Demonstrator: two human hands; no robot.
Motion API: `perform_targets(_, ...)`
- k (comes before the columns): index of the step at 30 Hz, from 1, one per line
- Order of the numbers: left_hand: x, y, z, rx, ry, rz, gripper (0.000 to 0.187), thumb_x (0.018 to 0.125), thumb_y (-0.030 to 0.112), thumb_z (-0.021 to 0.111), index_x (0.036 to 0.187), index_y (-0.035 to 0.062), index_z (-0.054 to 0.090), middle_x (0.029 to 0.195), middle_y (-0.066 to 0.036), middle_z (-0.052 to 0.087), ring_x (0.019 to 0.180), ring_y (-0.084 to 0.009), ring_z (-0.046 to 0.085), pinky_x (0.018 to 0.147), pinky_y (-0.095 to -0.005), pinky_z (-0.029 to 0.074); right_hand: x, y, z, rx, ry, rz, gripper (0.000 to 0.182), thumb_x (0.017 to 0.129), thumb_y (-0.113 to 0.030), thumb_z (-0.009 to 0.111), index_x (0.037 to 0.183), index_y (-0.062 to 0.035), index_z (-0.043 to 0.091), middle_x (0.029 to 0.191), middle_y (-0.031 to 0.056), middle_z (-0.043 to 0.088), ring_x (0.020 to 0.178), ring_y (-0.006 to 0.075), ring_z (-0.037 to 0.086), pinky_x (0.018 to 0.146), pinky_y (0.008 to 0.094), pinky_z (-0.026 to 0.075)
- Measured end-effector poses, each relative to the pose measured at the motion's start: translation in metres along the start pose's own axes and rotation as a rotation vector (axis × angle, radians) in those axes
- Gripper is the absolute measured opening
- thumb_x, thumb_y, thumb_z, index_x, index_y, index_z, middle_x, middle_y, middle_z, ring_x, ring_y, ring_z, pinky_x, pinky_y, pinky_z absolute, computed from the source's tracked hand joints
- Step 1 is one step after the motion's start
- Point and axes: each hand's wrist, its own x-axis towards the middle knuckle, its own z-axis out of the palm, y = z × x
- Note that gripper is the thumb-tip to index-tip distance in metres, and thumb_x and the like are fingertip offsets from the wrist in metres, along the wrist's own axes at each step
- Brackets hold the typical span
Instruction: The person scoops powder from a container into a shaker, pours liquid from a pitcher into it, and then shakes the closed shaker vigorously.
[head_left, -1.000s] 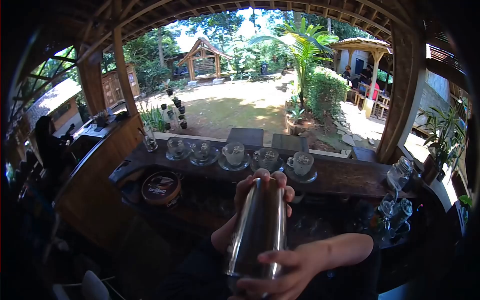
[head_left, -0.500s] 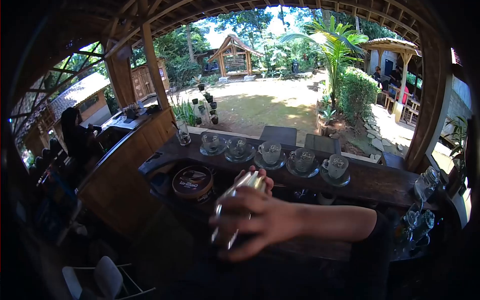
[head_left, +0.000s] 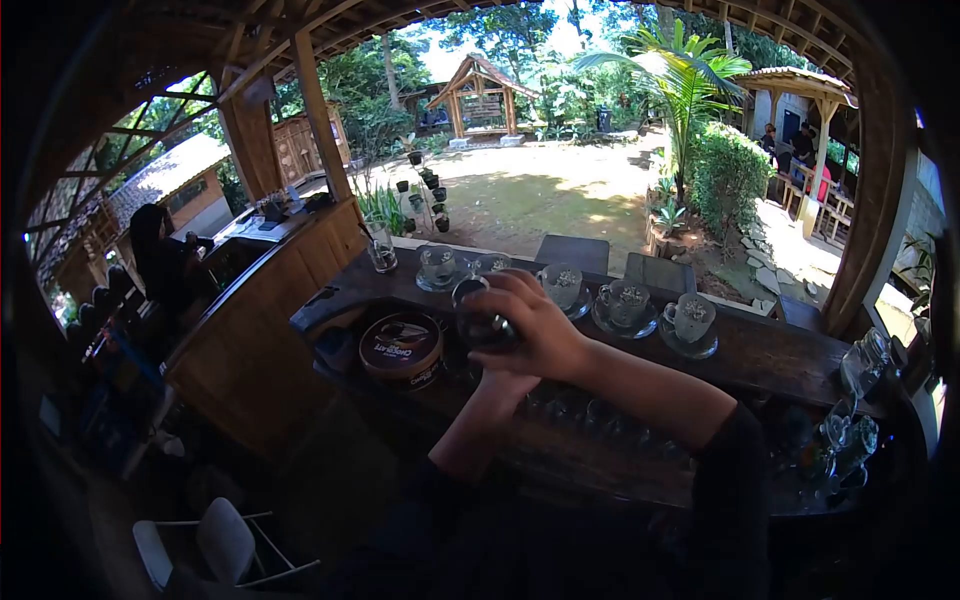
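My right hand (head_left: pixel 530 325) is wrapped round a shiny metal shaker (head_left: pixel 482 318), raised over the dark wooden counter (head_left: pixel 760 362). Below and behind it, my left hand (head_left: pixel 508 384) is at the shaker's lower end, its fingers mostly hidden by the right hand. Beyond the hands stands a row of glass cups on saucers, with pale bits on top, among them a middle cup (head_left: pixel 562 284), another cup (head_left: pixel 625 302) and the rightmost cup (head_left: pixel 691 317). The shaker partly covers one cup. Left of the hands sits a round chocolate tub (head_left: pixel 401 346).
A glass (head_left: pixel 382 250) with something stick-like in it stands at the counter's left end. Glass jars (head_left: pixel 862 362) and upturned glassware (head_left: pixel 838 435) are at the right. A person in dark clothes (head_left: pixel 165 258) is at the left counter. A white chair (head_left: pixel 226 538) stands lower left.
Both hands have raised the shaker and turned it, so its end now faces me. My left forearm has come into view below. The view has shifted slightly.
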Motion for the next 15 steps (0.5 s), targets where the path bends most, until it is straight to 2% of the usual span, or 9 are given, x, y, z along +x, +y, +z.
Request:
perform_targets(2, 0.005, 0.003, -0.002, 0.009, -0.001, -0.015, 0.04, 0.096, 0.042, 0.035, 0.119, 0.0153, 0.055, 0.124, -0.004, 0.044, 0.116, -0.0248, 0.038, 0.097, -0.0488, 0.036, 0.003, 0.004, -0.005, 0.003, 0.051, 0.161, 0.06, 0.061, -0.022, 0.074, 0.117, -0.0204, 0.053, 0.125, 0.0143, 0.046, 0.113, 0.0355, 0.045, 0.086, 0.0451, 0.044)
perform_targets(3, 0.012, 0.008, -0.003, 0.018, -0.016, -0.022, 0.041, 0.096, 0.042, 0.035, 0.119, 0.0154, 0.055, 0.124, -0.004, 0.044, 0.116, -0.025, 0.037, 0.097, -0.0484, 0.036, 0.005, -0.022, -0.008, -0.027, -0.04, -0.07, 0.056, 0.066, -0.022, 0.071, 0.118, -0.0261, 0.051, 0.125, 0.0116, 0.047, 0.114, 0.033, 0.045, 0.088, 0.0473, 0.043)
perform_targets(4, 0.015, 0.012, -0.006, 0.021, -0.025, -0.019, 0.041, 0.096, 0.042, 0.035, 0.12, 0.0155, 0.055, 0.125, -0.004, 0.044, 0.117, -0.0251, 0.037, 0.098, -0.0479, 0.036, 0.007, -0.051, -0.009, -0.125, -0.097, -0.36, 0.043, 0.072, -0.024, 0.057, 0.113, -0.0353, 0.05, 0.122, 0.008, 0.047, 0.114, 0.0321, 0.043, 0.089, 0.0511, 0.041)
perform_targets(5, 0.018, 0.014, -0.018, 0.159, -0.346, -0.002, 0.042, 0.096, 0.042, 0.036, 0.121, 0.0142, 0.054, 0.123, -0.004, 0.045, 0.117, -0.0259, 0.036, 0.097, -0.048, 0.036, 0.0, -0.078, -0.007, -0.062, -0.106, -0.537, 0.039, 0.074, -0.024, 0.054, 0.11, -0.0388, 0.05, 0.123, 0.0068, 0.047, 0.115, 0.0321, 0.044, 0.088, 0.0551, 0.041)
perform_targets(7, 0.021, 0.013, -0.009, 0.274, -0.458, -0.01, 0.043, 0.096, 0.042, 0.035, 0.121, 0.0132, 0.054, 0.122, -0.004, 0.045, 0.117, -0.0266, 0.036, 0.096, -0.0474, 0.037, -0.002, -0.079, -0.02, -0.061, -0.235, -0.654, 0.039, 0.074, -0.021, 0.058, 0.108, -0.0368, 0.05, 0.123, 0.0068, 0.047, 0.115, 0.0316, 0.044, 0.088, 0.0562, 0.041)
perform_targets(9, 0.019, 0.022, -0.031, -0.007, 0.064, 0.1, 0.038, 0.095, 0.042, 0.039, 0.116, 0.0168, 0.057, 0.122, -0.006, 0.049, 0.111, -0.0303, 0.045, 0.088, -0.052, 0.046, -0.002, -0.039, -0.016, -0.011, -0.124, -0.361, 0.041, 0.071, -0.018, 0.064, 0.109, -0.0301, 0.051, 0.121, 0.0094, 0.047, 0.115, 0.0314, 0.044, 0.091, 0.0545, 0.04)
perform_targets(11, 0.015, 0.02, -0.044, -0.033, 0.134, 0.139, 0.039, 0.095, 0.042, 0.037, 0.118, 0.0163, 0.056, 0.123, -0.006, 0.048, 0.112, -0.0304, 0.043, 0.089, -0.0522, 0.045, -0.014, 0.001, 0.007, 0.102, 0.129, 0.368, 0.05, 0.068, -0.018, 0.069, 0.114, -0.0244, 0.051, 0.122, 0.0121, 0.047, 0.114, 0.034, 0.044, 0.092, 0.0501, 0.04)
perform_targets(14, 0.01, 0.019, -0.039, 0.002, 0.111, 0.103, 0.04, 0.096, 0.042, 0.035, 0.119, 0.0155, 0.055, 0.125, -0.007, 0.048, 0.115, -0.0306, 0.04, 0.091, -0.0524, 0.043, -0.021, 0.001, 0.008, 0.031, 0.131, 0.325, 0.059, 0.063, -0.017, 0.073, 0.118, -0.0188, 0.049, 0.123, 0.0144, 0.046, 0.114, 0.0371, 0.043, 0.091, 0.0457, 0.041)
perform_targets(15, 0.009, 0.024, -0.034, 0.038, 0.046, 0.046, 0.041, 0.096, 0.042, 0.034, 0.12, 0.0152, 0.054, 0.126, -0.007, 0.048, 0.116, -0.0306, 0.04, 0.092, -0.0525, 0.043, -0.012, -0.026, 0.0, 0.044, 0.053, 0.093, 0.054, 0.066, -0.017, 0.071, 0.116, -0.0223, 0.05, 0.125, 0.0132, 0.046, 0.114, 0.036, 0.043, 0.09, 0.0476, 0.041)
